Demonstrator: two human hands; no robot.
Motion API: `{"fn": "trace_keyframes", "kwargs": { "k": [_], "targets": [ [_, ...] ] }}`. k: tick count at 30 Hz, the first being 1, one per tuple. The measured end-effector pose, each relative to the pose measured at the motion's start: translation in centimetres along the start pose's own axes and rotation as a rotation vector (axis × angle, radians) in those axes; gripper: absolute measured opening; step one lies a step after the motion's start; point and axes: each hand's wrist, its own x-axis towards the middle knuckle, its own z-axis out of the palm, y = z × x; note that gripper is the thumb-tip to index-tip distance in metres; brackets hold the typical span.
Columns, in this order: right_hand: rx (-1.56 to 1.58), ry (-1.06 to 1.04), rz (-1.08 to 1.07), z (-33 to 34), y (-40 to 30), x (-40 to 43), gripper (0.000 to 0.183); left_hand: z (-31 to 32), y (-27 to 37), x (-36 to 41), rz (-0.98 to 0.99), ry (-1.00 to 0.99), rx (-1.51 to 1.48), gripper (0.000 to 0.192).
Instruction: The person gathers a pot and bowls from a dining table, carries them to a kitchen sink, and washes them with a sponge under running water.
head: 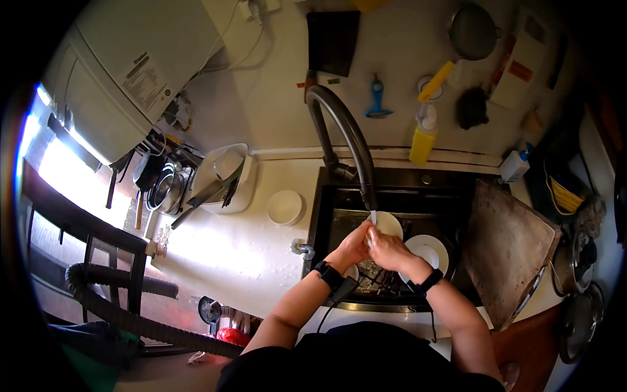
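Note:
Both my hands are together over the dark sink (338, 201), under water running from a curved faucet (355, 137). My left hand (353, 245) has its fingers against my right hand (389, 249), which overlaps them. Just beyond the fingers is a white bowl (389, 223); whether a hand grips it is hidden. To the right of my right hand, a white plate (441, 247) lies in the sink with a small white bowl (427, 256) on it. Chopsticks (379, 284) lie below my hands. Another white dish (351, 272) shows partly beside my left wrist.
A white bowl (285, 208) and a grey scrubber (302, 249) sit on the wet counter (215, 259) at left. Behind them stands a dish rack (245, 191) with a cleaver. A large cutting board (507, 250) leans right of the sink. A yellow soap bottle (423, 142) is behind.

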Motion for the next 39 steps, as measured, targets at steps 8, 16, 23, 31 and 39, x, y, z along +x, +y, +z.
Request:
{"fn": "trace_keyframes", "kwargs": {
  "k": [8, 16, 23, 31, 39],
  "targets": [
    [-0.44, 0.054, -0.239, -0.3, 5.2, -1.9, 0.015, 1.9, 0.5, -0.5, 0.255, 0.336, 0.377, 0.041],
    [-0.082, 0.28, -0.221, 2.9, 3.5, -1.8, 0.021, 0.5, 0.8, 0.6, 0.347, 0.174, 0.429, 0.043],
    [0.0, 0.316, 0.029, 3.8, 1.5, 0.2, 0.011, -0.4, -2.3, 1.9, 0.667, 0.379, 0.526, 0.044],
    [-0.335, 0.314, -0.473, 2.9, 7.2, -2.1, 0.014, 1.2, 2.6, -1.6, 0.156, 0.139, 0.723, 0.044],
    [0.198, 0.216, -0.105, 5.1, 4.1, -1.6, 0.031, 1.5, 0.4, 0.4, 0.238, 0.242, 0.527, 0.044]
  ]
}}
